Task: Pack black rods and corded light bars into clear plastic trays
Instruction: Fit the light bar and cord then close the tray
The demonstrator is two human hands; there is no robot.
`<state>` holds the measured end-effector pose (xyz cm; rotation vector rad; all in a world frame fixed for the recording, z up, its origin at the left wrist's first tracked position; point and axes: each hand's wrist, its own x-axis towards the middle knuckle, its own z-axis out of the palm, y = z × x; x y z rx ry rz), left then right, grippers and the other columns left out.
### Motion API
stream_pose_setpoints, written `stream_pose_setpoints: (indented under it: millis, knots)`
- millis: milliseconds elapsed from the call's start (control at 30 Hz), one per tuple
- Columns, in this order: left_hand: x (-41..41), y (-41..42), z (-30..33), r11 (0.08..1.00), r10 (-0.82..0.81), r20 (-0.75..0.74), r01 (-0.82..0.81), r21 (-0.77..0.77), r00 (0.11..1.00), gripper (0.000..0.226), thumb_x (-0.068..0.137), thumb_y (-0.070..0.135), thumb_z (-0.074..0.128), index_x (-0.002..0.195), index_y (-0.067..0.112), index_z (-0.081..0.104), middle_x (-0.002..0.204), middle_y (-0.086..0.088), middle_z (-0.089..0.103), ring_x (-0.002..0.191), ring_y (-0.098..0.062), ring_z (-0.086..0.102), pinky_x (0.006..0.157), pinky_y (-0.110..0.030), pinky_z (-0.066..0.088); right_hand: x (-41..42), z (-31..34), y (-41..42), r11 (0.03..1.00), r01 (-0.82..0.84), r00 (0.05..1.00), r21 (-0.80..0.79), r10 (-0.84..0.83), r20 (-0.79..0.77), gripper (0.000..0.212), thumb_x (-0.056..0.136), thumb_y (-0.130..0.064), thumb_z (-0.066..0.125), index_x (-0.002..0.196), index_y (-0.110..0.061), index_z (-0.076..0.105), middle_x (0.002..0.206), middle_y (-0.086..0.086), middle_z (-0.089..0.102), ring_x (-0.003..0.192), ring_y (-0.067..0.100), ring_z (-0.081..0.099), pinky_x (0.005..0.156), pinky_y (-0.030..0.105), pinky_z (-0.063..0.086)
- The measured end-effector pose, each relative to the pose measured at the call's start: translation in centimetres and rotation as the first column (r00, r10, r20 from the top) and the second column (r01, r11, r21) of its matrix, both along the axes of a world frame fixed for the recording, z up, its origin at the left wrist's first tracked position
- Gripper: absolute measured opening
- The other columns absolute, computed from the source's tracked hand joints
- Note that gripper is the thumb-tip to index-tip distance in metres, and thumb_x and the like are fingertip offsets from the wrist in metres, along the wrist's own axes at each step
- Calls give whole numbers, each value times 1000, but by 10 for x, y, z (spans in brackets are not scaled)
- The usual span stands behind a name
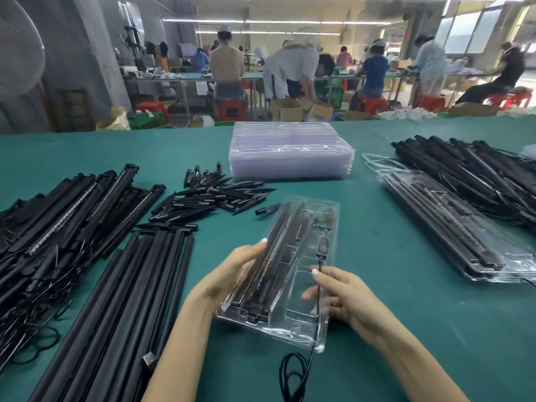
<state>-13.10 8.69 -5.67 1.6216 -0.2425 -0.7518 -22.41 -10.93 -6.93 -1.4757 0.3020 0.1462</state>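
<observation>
Both hands grasp one clear moulded plastic tray [293,288] above the green table [377,329]: the left hand [232,274] curls round its left edge, the right hand [342,297] pinches its right edge and a thin black cord [295,369]. Black rods [278,250] lie in its left channels. Bare cloth surrounds it; the stack of empty clear trays [290,153] sits well beyond.

Factory floor, workers [293,68] at packing benches [185,76]

A tray [293,256] sits in the middle of the desk [406,314]. Rods [121,300] lie to its left, filled trays [464,233] to its right, empty trays [290,152] behind it.
</observation>
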Motion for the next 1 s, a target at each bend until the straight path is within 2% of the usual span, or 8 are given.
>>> stream_pose_setpoints:
  millis: [100, 233, 467, 533, 633, 733, 833, 1000]
  knots:
    - [-12, 4, 19, 971, 107, 140, -133, 197, 984, 95, 67, 75, 61, 141, 22, 34, 136, -5, 48, 120, -22, 51, 105, -40, 39, -9, -2, 0, 995, 81, 997, 66, -81, 8, 28, 91, -25, 60, 113, -9, 54, 82, 15, 73, 51, 16, 59, 51, 21, 50]
    - [-49, 1, 28, 793, -13, 653, -389, 468, 758, 69, 78, 67, 53, 134, 34, 32, 133, 11, 37, 122, -12, 42, 97, -33, 37, -19, -7, 11, 967, 249, 968, 60, -250, 14, 27, 91, -18, 62, 112, -4, 50, 77, 16, 73, 48, 18, 61, 49, 21, 51]
    - [-92, -12, 15, 720, -534, 740, -239, 652, 409, 67, 73, 61, 61, 133, 47, 34, 133, 27, 32, 128, 2, 28, 106, -29, 26, -29, -4, 43, 882, 217, 976, 417, -209, -67, 30, 97, -21, 51, 113, 4, 44, 101, 35, 64, 76, 35, 70, 62, 31, 59]
    - [-92, -5, 8, 733, -571, 772, -251, 632, 278, 63, 58, 30, 82, 117, 36, 60, 112, 20, 57, 102, -6, 58, 83, -21, 48, -33, 2, 36, 941, 91, 991, 326, -53, -122, 35, 100, -29, 44, 111, 4, 49, 92, 31, 68, 73, 35, 71, 59, 31, 58]
    - [-86, 15, -8, 770, -533, 822, -287, 570, 202, 69, 31, -6, 84, 88, 31, 74, 86, 19, 68, 71, -7, 66, 49, -13, 48, -41, -1, 10, 977, -4, 1000, -215, 6, 9, 30, 98, -32, 50, 92, -7, 66, 60, 11, 69, 49, 25, 66, 45, 23, 50]
    - [-80, 27, -15, 780, -522, 839, -310, 543, 155, 73, 28, -12, 82, 87, 31, 76, 90, 22, 70, 75, -2, 67, 37, -13, 42, -39, -12, -29, 562, 398, 809, -725, 157, 566, 9, 83, -26, 72, 92, -23, 73, 77, -11, 69, 69, 9, 66, 66, 21, 51]
    - [-77, 30, -17, 786, -507, 838, -291, 545, 200, 72, 35, -14, 80, 90, 32, 75, 94, 23, 70, 78, -2, 67, 35, -16, 44, -23, -22, -59, 164, 416, 722, -894, 538, 434, 45, 74, -30, 80, 117, -23, 68, 118, -3, 65, 106, 17, 62, 92, 35, 49]
    - [-77, 29, -22, 830, -387, 894, -337, 445, 227, 57, 54, 3, 86, 104, 27, 71, 101, 19, 67, 91, -1, 61, 49, -18, 53, -6, -24, -66, 54, 463, 611, -885, 703, 363, 36, 90, -38, 55, 112, -16, 71, 115, -2, 68, 101, 19, 65, 85, 33, 52]
